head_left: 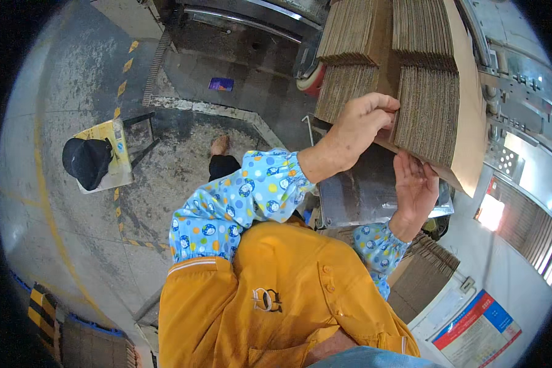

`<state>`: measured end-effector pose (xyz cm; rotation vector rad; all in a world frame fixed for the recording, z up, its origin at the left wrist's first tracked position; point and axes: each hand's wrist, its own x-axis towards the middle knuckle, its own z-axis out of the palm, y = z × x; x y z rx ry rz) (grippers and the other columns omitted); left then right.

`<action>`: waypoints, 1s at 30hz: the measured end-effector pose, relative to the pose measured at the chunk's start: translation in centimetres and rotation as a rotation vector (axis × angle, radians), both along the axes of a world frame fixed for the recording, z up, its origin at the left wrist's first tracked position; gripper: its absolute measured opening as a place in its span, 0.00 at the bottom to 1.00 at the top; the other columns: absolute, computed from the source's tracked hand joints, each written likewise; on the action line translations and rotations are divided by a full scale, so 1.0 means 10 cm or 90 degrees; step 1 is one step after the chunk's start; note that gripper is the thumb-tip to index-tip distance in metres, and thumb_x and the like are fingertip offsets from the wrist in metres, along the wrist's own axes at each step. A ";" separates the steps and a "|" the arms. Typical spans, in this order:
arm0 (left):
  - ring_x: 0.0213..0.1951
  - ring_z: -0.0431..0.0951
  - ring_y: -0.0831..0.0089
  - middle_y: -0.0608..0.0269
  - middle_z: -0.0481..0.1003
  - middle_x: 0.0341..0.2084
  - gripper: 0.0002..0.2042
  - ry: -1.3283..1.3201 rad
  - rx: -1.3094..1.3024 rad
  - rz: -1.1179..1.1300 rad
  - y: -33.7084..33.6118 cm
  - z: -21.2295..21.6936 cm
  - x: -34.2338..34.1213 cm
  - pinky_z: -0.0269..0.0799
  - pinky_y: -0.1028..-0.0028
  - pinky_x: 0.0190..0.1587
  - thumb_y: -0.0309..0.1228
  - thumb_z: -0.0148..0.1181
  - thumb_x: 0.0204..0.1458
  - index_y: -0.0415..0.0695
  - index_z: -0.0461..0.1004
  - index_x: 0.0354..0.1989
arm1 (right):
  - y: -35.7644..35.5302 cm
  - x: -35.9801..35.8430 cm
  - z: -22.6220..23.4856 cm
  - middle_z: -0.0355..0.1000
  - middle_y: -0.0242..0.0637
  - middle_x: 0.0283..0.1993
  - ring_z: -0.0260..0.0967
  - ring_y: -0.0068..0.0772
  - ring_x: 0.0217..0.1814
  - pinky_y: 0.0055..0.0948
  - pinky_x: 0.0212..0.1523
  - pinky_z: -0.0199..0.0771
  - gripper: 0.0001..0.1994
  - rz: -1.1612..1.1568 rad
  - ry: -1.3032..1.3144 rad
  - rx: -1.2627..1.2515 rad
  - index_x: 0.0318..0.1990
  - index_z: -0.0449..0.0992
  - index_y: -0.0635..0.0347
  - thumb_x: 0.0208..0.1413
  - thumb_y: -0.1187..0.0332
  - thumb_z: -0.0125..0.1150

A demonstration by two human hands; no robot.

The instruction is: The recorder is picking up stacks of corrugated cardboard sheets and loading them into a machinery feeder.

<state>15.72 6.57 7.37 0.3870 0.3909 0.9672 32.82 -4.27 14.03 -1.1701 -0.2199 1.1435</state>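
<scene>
At the left, a black cap (87, 162) sits on a stool (121, 153), well apart from the work. The left hand (352, 132) reaches across with thumb and fingers curled at the left edge of the near right bundle (426, 107) of cardboard; whether they pinch a sheet I cannot tell. Another bundle (346, 92) stands just beyond that wrist, and a metal table (362, 193) shows below. The right hand (416, 190) is opened out, palm showing, fingertips at the bundle's lower end, clamped on nothing. The bundle lies between the hands and a board (470, 122) along its right side. The likeliest trouble is a skewed or fanned bundle, if one hand pushes harder than the other. Sheets could also slip off the near end if the open fingers gave way, and raw edges might cut bare fingertips sliding along them.
</scene>
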 end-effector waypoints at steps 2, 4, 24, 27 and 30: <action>0.43 0.74 0.76 0.59 0.75 0.41 0.16 -0.054 -0.025 -0.018 0.02 0.03 -0.01 0.70 0.76 0.47 0.24 0.51 0.54 0.34 0.71 0.51 | -0.07 0.01 0.01 0.65 0.60 0.54 0.66 0.57 0.55 0.56 0.61 0.64 0.19 0.207 0.003 0.065 0.51 0.67 0.73 0.58 0.66 0.49; 0.42 0.75 0.76 0.60 0.76 0.39 0.16 -0.036 -0.046 -0.009 0.02 0.05 -0.01 0.70 0.76 0.46 0.24 0.51 0.54 0.35 0.71 0.51 | -0.12 -0.05 -0.02 0.65 0.61 0.54 0.66 0.58 0.56 0.56 0.62 0.63 0.19 0.250 0.027 0.038 0.51 0.68 0.72 0.58 0.65 0.49; 0.38 0.70 0.59 0.50 0.66 0.33 0.17 0.565 0.373 0.202 -0.02 -0.28 -0.03 0.68 0.68 0.42 0.25 0.54 0.48 0.35 0.73 0.48 | 0.21 -0.24 -0.03 0.58 0.59 0.60 0.50 0.59 0.69 0.64 0.70 0.48 0.21 -0.108 0.085 0.075 0.53 0.64 0.74 0.49 0.79 0.51; 0.38 0.70 0.64 0.52 0.67 0.36 0.18 0.493 0.227 0.070 0.07 -0.23 -0.06 0.67 0.71 0.43 0.25 0.54 0.47 0.34 0.73 0.48 | 0.22 -0.25 -0.03 0.58 0.59 0.60 0.50 0.59 0.69 0.64 0.70 0.47 0.21 -0.104 0.107 0.094 0.54 0.64 0.73 0.50 0.79 0.50; 0.40 0.70 0.70 0.56 0.69 0.39 0.18 0.423 0.153 0.026 0.12 -0.15 -0.09 0.66 0.74 0.45 0.27 0.53 0.49 0.32 0.72 0.48 | 0.22 -0.27 -0.02 0.58 0.59 0.60 0.50 0.59 0.69 0.64 0.70 0.46 0.20 -0.124 0.100 0.076 0.53 0.64 0.73 0.51 0.78 0.49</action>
